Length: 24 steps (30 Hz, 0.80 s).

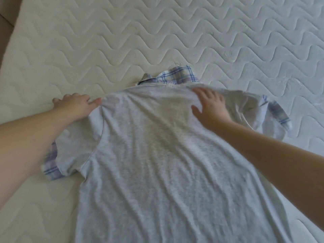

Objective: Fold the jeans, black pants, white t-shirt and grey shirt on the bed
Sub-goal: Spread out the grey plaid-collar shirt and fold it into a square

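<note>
A white quilted mattress with a wavy stitch pattern fills the view. A light grey short-sleeved cotton shirt lies spread flat and wrinkled on it, collar end farthest from the person. A blue-and-white plaid fabric trim shows at the collar and at both sleeve cuffs. The right hand rests flat on the shirt's right shoulder, fingers spread and straight. The left hand pinches the shirt's left shoulder edge between curled fingers and thumb.
</note>
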{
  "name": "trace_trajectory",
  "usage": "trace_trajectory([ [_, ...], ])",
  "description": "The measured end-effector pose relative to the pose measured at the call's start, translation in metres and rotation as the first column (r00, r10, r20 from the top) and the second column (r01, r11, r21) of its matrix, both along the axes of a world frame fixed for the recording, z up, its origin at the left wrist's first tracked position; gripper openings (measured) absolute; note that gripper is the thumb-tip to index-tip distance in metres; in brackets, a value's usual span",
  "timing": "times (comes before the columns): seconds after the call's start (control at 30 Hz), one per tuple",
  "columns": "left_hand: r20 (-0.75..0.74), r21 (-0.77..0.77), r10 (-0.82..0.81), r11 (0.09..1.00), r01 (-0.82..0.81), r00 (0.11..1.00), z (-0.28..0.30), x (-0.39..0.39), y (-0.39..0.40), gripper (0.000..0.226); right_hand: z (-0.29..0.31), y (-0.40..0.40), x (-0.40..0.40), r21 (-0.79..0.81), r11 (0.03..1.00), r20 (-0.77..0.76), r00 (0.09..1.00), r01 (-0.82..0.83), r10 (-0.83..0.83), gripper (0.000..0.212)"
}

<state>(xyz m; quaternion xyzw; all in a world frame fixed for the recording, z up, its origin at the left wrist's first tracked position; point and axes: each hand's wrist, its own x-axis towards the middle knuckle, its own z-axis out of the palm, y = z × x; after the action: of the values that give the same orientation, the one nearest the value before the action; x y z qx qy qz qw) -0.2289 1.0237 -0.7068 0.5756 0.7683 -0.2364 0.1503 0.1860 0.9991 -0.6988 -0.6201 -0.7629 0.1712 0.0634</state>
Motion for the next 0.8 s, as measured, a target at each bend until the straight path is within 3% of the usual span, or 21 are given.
trace_trajectory([
  [0.1,0.173,-0.027,0.032,0.999,-0.028,0.984,0.007,-0.034,-0.024,0.077,0.001,-0.029,-0.063,-0.150,0.988,-0.174,0.985,-0.032,0.006,0.061],
  [0.17,0.324,-0.023,0.057,0.998,-0.052,0.944,0.015,-0.048,-0.040,0.054,0.002,-0.046,-0.099,-0.234,0.972,-0.294,0.955,-0.032,-0.040,0.062],
  [0.3,0.289,-0.035,-0.012,0.999,0.023,0.957,0.033,-0.064,-0.058,0.038,-0.001,-0.075,-0.154,-0.403,0.913,-0.509,0.845,-0.067,-0.163,0.058],
  [0.4,0.318,0.060,0.015,0.998,-0.036,0.948,0.050,-0.075,-0.061,0.032,-0.004,-0.084,-0.185,-0.606,0.789,-0.641,0.647,-0.097,-0.413,0.054],
  [0.47,0.337,0.120,-0.012,0.992,-0.030,0.941,0.065,-0.079,-0.060,0.032,-0.007,-0.083,-0.199,-0.717,0.689,-0.639,0.497,-0.108,-0.587,0.053],
  [0.63,0.410,0.119,0.026,0.990,-0.081,0.912,0.109,-0.059,-0.058,0.030,-0.005,-0.072,-0.210,-0.799,0.587,-0.599,0.260,-0.129,-0.757,0.055],
  [0.7,0.613,0.018,0.148,0.979,-0.201,0.776,0.125,-0.036,-0.061,0.022,-0.001,-0.069,-0.210,-0.806,0.572,-0.592,0.210,-0.151,-0.778,0.053],
  [0.8,0.855,-0.192,0.296,0.944,-0.269,0.426,0.144,0.005,-0.066,0.013,0.006,-0.067,-0.204,-0.812,0.551,-0.580,0.170,-0.191,-0.797,0.054],
])
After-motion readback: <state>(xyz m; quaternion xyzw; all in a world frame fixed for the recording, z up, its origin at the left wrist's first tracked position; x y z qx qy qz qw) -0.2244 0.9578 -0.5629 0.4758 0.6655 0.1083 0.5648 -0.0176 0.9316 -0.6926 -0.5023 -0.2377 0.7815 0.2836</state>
